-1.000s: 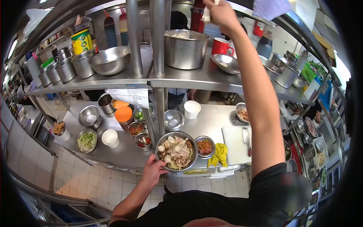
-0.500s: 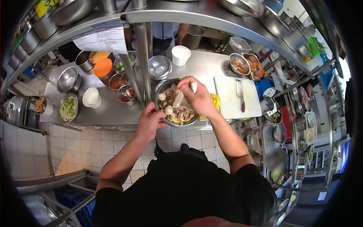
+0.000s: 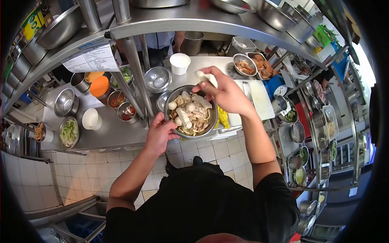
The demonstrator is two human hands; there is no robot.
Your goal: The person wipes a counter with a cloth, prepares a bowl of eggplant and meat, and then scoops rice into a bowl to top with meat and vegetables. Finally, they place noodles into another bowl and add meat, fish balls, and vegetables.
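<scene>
A round metal bowl (image 3: 214, 118) filled with noodles, sliced meat and pale balls is at the counter's front edge. My left hand (image 3: 159, 133) grips its left rim, thumb toward the inside. Above the bowl's right rim, my right hand (image 3: 228, 94) is closed around a whitish, soft-looking piece of food (image 3: 208, 80). What exactly this piece is, I cannot make out. Similar pale pieces (image 3: 185, 117) lie on top of the noodles. Right beside the bowl is a crumpled yellow thing (image 3: 222, 117).
A white cutting board (image 3: 261, 97) with a knife (image 3: 247, 91) lies at the right. Metal posts (image 3: 135, 77) hold up the shelf above the counter. Left stand a white tub (image 3: 91, 119), a bowl of shredded greens (image 3: 70, 133) and an orange-lidded container (image 3: 99, 86). Another person (image 3: 160, 42) stands opposite.
My right hand has risen from over the food to above the bowl's right rim. Pale pieces now show on the noodles. The view has shifted, and the bowl sits farther right along the counter.
</scene>
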